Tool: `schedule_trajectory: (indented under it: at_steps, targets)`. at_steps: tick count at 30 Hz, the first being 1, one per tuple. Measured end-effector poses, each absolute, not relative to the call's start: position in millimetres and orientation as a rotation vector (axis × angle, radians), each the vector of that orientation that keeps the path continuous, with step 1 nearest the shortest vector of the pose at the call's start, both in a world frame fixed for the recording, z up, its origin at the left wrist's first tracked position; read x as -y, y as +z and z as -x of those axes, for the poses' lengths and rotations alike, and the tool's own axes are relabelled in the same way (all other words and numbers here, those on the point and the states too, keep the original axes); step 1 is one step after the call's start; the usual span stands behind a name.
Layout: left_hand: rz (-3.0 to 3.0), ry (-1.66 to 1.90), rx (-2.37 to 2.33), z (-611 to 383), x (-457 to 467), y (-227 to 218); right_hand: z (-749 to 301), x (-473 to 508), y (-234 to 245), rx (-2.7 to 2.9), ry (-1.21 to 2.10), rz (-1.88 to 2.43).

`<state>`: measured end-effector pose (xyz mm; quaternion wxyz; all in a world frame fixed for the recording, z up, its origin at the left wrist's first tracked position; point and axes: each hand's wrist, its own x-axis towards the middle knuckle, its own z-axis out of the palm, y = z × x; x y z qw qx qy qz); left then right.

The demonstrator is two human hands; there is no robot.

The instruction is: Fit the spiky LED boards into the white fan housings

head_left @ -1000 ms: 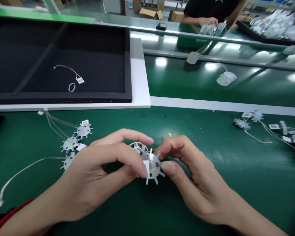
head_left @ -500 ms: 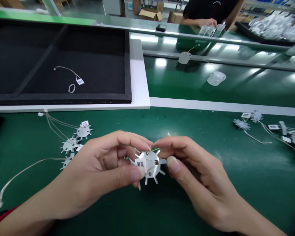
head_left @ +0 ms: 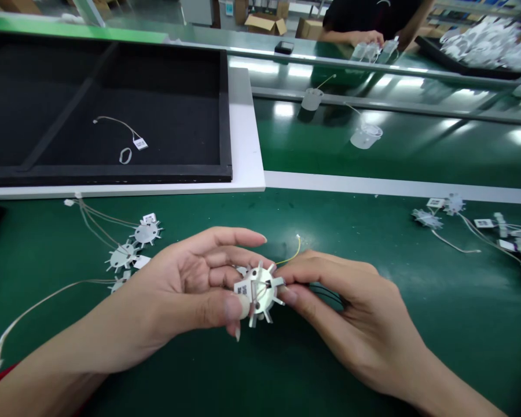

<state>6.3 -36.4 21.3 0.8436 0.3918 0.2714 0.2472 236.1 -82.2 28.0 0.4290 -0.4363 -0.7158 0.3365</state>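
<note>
A silvery-white round disc (head_left: 264,294) with short prongs around its rim is held up above the green work surface. It carries a white label (head_left: 243,289) with a printed code. My left hand (head_left: 200,284) holds the disc's left side, thumb over the label, while its index finger is stretched out away from it. On the other side, thumb and index finger of my right hand (head_left: 351,313) pinch the disc's right edge by a prong. A thin yellow wire (head_left: 296,253) with a small white end sticks out behind the disc. Dark wires show under my right fingers.
Similar pronged discs (head_left: 146,233) with wires lie left of my hands; several more (head_left: 427,218) lie at right. A black tray (head_left: 226,116) holds a labelled wire and a small ring. Clear cups (head_left: 366,136) stand on the green belt. Beyond, a person's hand (head_left: 369,39) handles clear parts.
My right fingers have closed on the disc's edge, and my left index finger has lifted off. The disc has tilted slightly, exposing more yellow wire. Both cups have shifted left on the belt.
</note>
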Motion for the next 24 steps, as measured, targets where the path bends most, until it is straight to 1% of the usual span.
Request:
schedule_trajectory:
  at_steps: [3, 5, 7, 9, 12, 14, 16, 19, 24]
  targets:
    - [-0.799, 0.514, -0.55, -6.7, 35.4, 19.0, -234.8, 83.4, 28.4, 1.795, 0.828, 1.105]
    - [-0.798, 0.513, -0.55, -6.9, 34.7, 16.6, -234.7, 83.6, 30.0, 1.783, 0.878, 1.143]
    - [-0.808, 0.511, -0.56, -6.4, 34.6, 14.0, -235.2, 83.3, 31.5, 1.742, 1.015, 1.203]
    - [-0.824, 0.495, -0.587, -5.0, 35.2, 12.5, -236.1, 82.8, 32.0, 1.662, 1.226, 1.23]
    - [-0.855, 0.448, -0.623, -3.0, 36.6, 14.3, -237.2, 82.4, 30.7, 1.533, 1.52, 1.18]
    - [-0.852, 0.403, -0.609, -3.4, 37.4, 18.3, -237.6, 82.9, 29.9, 1.503, 1.593, 1.166]
    - [-0.829, 0.374, -0.581, -5.2, 38.1, 23.5, -237.8, 83.8, 30.5, 1.528, 1.558, 1.182]
    - [-0.809, 0.387, -0.602, -7.2, 38.9, 28.8, -237.7, 84.4, 33.8, 1.61, 1.421, 1.201]
    - [-0.895, 0.42, -0.669, -3.0, 39.1, 24.8, -235.3, 82.9, 36.5, 1.714, 1.208, 1.125]
